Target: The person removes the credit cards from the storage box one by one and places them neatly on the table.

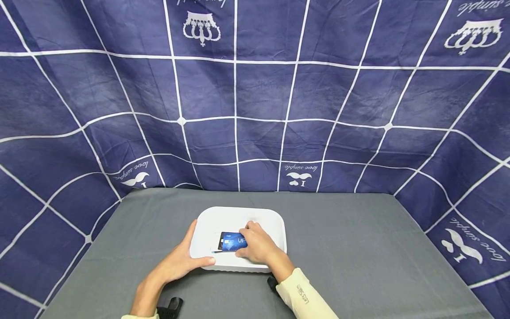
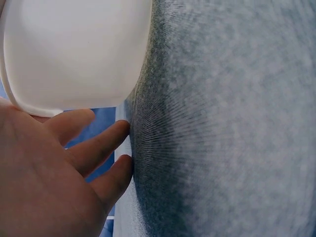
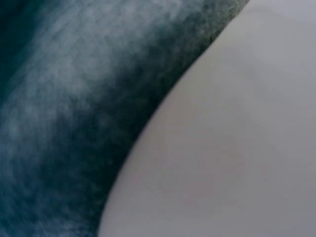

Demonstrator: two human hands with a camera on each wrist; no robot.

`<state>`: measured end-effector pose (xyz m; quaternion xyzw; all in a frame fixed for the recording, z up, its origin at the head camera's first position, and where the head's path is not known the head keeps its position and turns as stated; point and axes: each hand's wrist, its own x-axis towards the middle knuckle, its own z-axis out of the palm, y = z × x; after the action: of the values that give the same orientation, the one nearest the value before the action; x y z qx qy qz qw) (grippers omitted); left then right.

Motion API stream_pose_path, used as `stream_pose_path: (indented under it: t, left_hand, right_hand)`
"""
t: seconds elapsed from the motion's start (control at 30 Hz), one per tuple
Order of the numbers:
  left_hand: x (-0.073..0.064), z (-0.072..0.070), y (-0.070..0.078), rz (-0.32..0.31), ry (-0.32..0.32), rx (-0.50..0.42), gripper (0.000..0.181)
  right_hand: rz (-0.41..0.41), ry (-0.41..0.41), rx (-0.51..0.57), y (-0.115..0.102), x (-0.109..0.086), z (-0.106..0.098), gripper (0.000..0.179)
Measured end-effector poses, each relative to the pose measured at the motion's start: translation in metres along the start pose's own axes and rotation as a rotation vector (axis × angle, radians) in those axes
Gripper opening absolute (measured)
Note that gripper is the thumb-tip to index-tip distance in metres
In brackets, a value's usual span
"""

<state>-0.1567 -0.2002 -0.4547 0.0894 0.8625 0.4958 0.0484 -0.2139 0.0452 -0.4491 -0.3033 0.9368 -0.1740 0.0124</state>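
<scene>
A white rounded plastic basin (image 1: pixel 207 218) stands on the grey table, its side wall filling much of the right wrist view. Within its rim lie a blue card marked VIP (image 1: pixel 235 241), a dark card (image 1: pixel 221 242) peeking out beneath it and a white edge below. My right hand (image 1: pixel 256 243) pinches the right end of the blue card between thumb and fingers, hiding that end. With my left hand (image 1: pixel 181 261) I hold the basin's near left corner, thumb over the near rim. In the left wrist view its lower fingers (image 2: pixel 106 143) spread down toward the cloth.
Grey cloth covers the table (image 1: pixel 350 248) on both sides of the basin. A navy curtain (image 1: pixel 263 93) with white grid lines hangs behind and at both sides. Black straps (image 1: pixel 171 308) show at my wrists.
</scene>
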Motion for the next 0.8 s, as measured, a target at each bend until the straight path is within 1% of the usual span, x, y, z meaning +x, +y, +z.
stream_pose_path:
  t: [0.17,0.3,0.43,0.63,0.73,0.8]
  left_hand:
    - [0.0003,-0.0016,0.0022,-0.035,-0.021,0.011,0.124]
    - [-0.0005,-0.0023,0.0029,-0.043,-0.026,0.014,0.124]
    - [-0.0012,-0.0025,0.0032,-0.045,-0.028,0.008,0.124]
    - [-0.0014,-0.0017,0.0037,-0.026,-0.029,-0.006,0.124]
    - [-0.0014,-0.002,0.0048,-0.032,-0.032,-0.011,0.124]
    - [-0.0017,-0.0027,0.0058,-0.049,-0.028,0.005,0.124]
  right_hand:
    - [-0.021,0.038,-0.005,-0.0002,-0.0005,-0.0002,0.05]
    - [-0.037,0.082,0.019,-0.0011,-0.0011,-0.0006,0.049]
    - [-0.047,0.104,0.053,-0.0018,-0.0021,-0.0009,0.051]
    - [-0.059,0.123,0.085,-0.002,-0.0035,-0.0012,0.053]
    - [-0.066,0.12,0.091,-0.0018,-0.0032,-0.0017,0.052]
    - [-0.071,0.12,0.094,-0.0013,-0.0026,-0.0022,0.052]
